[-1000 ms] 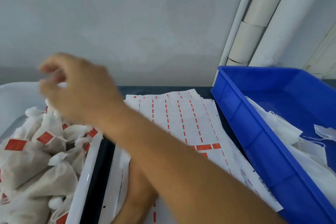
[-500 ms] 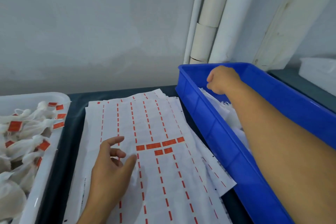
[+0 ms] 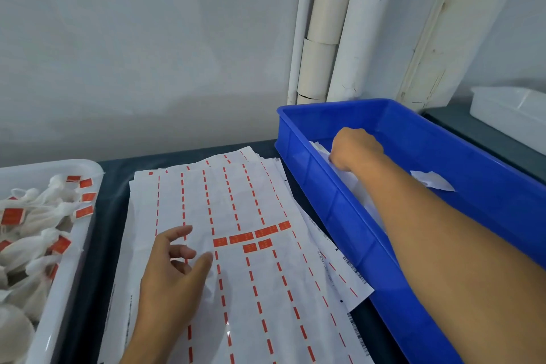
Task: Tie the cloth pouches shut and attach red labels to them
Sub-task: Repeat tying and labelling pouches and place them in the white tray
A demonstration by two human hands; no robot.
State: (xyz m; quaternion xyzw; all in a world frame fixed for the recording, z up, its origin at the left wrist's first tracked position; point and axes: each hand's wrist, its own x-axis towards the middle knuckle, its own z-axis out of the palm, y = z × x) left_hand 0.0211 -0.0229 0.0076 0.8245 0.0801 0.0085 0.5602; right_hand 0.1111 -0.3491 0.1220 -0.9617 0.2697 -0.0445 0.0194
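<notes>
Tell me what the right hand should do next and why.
Probably lift one white cloth pouch out of the blue bin: the right hand is down in the bin among the cloth, and the left hand hovers open over the label sheet.

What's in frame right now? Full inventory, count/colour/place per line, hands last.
label sheets: a stack, count unclear, white with red strips, centre of table
red labels: about six left on the top sheet, mid-sheet
finished pouches: many, off-white with red labels, in the left tray
white tray: one, left edge
blue bin: one, right of the sheets
white cloth: several pieces, count unclear, inside the blue bin
white container: one, far right
pipes: several, white and cream, against the wall
table: one, dark
left hand: over the top sheet, fingers loosely spread
right hand: in the blue bin, fingers curled on white cloth
</notes>
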